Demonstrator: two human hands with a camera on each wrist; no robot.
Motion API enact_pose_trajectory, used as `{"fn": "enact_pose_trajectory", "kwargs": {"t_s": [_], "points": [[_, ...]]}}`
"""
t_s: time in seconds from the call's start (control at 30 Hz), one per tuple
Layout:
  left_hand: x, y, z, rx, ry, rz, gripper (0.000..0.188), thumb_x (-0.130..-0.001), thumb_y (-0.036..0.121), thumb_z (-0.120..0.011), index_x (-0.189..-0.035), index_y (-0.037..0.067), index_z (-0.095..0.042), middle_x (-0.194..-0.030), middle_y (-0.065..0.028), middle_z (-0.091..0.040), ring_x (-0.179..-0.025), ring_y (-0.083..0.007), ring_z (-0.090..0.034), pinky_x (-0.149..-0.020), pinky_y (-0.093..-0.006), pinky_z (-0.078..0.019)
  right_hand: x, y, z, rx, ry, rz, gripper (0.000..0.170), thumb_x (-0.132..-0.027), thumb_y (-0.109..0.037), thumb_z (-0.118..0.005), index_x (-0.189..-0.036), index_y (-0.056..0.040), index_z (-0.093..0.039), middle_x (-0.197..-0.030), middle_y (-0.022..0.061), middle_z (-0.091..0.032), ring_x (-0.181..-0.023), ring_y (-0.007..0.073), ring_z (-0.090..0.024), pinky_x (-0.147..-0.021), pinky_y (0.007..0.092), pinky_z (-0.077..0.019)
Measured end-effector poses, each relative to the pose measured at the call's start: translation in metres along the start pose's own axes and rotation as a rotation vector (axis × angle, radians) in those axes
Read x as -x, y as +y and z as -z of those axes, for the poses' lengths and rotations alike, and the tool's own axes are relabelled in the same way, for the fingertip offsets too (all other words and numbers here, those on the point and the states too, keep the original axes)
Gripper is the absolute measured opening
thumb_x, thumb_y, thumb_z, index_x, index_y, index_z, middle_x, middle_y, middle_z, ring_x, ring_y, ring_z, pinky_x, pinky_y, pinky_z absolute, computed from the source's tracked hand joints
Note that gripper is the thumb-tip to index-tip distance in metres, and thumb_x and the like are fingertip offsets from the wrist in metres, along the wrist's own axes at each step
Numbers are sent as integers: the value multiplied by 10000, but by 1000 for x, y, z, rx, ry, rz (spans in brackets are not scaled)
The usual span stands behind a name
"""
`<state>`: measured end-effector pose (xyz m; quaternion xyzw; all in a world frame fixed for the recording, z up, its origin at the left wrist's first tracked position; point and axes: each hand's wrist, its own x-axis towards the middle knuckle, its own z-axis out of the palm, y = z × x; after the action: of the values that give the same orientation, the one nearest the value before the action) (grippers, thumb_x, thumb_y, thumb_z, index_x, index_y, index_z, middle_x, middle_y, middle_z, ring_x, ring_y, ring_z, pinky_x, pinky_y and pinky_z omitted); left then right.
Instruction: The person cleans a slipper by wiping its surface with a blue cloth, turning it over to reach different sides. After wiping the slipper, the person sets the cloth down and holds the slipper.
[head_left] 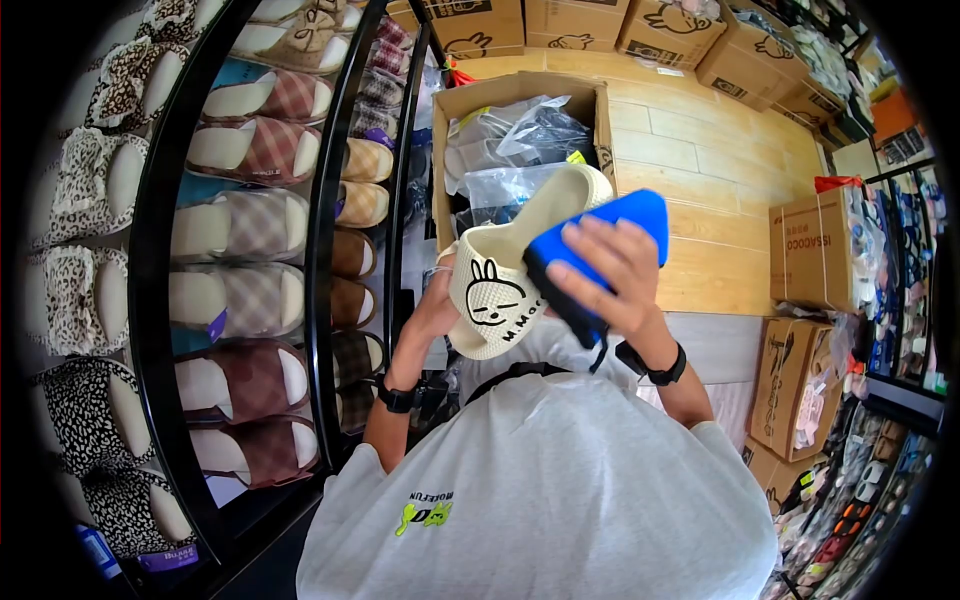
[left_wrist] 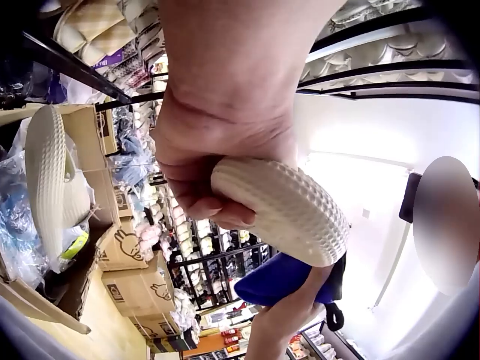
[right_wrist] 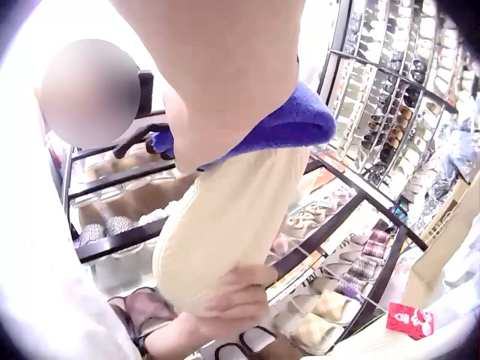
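My left hand (head_left: 436, 304) grips a cream slide slipper (head_left: 487, 283) at its side. On the slipper's strap are a black rabbit face and lettering, and its textured edge shows in the left wrist view. In my right hand (head_left: 618, 268) is a blue plush pad (head_left: 648, 212) with a black side and a black strap loop. The pad overlaps the slipper's side in the head view. From the right wrist, the blue pad (right_wrist: 292, 124) appears at one end of the smooth cream insole (right_wrist: 232, 210), with the left-hand fingers (right_wrist: 236, 296) at the other end.
An open cardboard box (head_left: 445, 110) ahead holds slippers in clear plastic bags (head_left: 520, 140). Black racks of plaid slippers (head_left: 255, 150) and leopard-print slippers (head_left: 85, 185) stand close on the left. More cartons (head_left: 812, 245) line the right and far sides of the wooden floor (head_left: 690, 150).
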<state>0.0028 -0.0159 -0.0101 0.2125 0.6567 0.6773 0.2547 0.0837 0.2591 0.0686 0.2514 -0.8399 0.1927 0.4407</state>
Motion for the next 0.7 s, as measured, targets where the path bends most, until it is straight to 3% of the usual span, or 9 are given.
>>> {"fn": "enact_pose_trajectory", "kwargs": {"t_s": [0.13,0.23,0.33,0.4,0.53,0.6,0.7], "points": [[-3,5,-4,-91,24,-80,363,-989,112,-692,-1328,-18,-674,-1226,-60,-753,-1100,-126,-671,-973,-306,-541,8,-19,-10,-20,-25,223,341,-994,-147,-667,-1311,-233,-760,-1353,43,-751,-1247,195,-704,-1124,362,-454],[-1,5,-4,58,31,-11,308,-1006,123,-672,-1277,-23,-688,-1183,-54,-760,-1055,-117,-673,-938,-299,-549,3,-2,-4,7,-37,132,354,-978,-158,-682,-1313,-235,-764,-1365,56,-746,-1238,216,-708,-1139,393,-449],[10,6,-6,-128,121,-6,271,-1010,109,-642,-1239,-28,-689,-1153,-58,-768,-1012,-125,-683,-890,-306,-559,-8,-3,-1,-7,58,-143,335,-960,-207,-707,-1286,-210,-782,-1350,92,-746,-1244,279,-696,-1122,433,-458],[8,1,-3,-133,77,-17,270,-1010,106,-639,-1238,-29,-690,-1146,-63,-771,-1013,-127,-686,-887,-309,-561,-9,-8,-2,-11,92,-153,339,-949,-215,-719,-1282,-222,-782,-1351,88,-747,-1233,278,-697,-1104,432,-467],[1,12,-7,-123,-4,-46,300,-982,127,-651,-1227,-40,-696,-1143,-94,-777,-1027,-137,-697,-897,-316,-563,10,-20,-12,54,49,144,367,-964,-144,-695,-1308,-251,-767,-1360,29,-748,-1241,191,-695,-1148,381,-432],[3,4,-5,-73,30,-49,307,-974,123,-651,-1228,-42,-696,-1167,-98,-772,-1038,-142,-697,-905,-317,-562,10,-12,-2,24,-33,161,364,-971,-157,-693,-1314,-255,-765,-1361,39,-748,-1250,187,-694,-1162,388,-426],[14,-4,1,-67,44,-27,319,-963,115,-647,-1235,-45,-696,-1212,-104,-759,-1059,-158,-695,-930,-325,-557,1,2,6,16,-21,-26,348,-954,-223,-730,-1299,-221,-772,-1349,76,-751,-1251,254,-700,-1136,434,-456]]}}
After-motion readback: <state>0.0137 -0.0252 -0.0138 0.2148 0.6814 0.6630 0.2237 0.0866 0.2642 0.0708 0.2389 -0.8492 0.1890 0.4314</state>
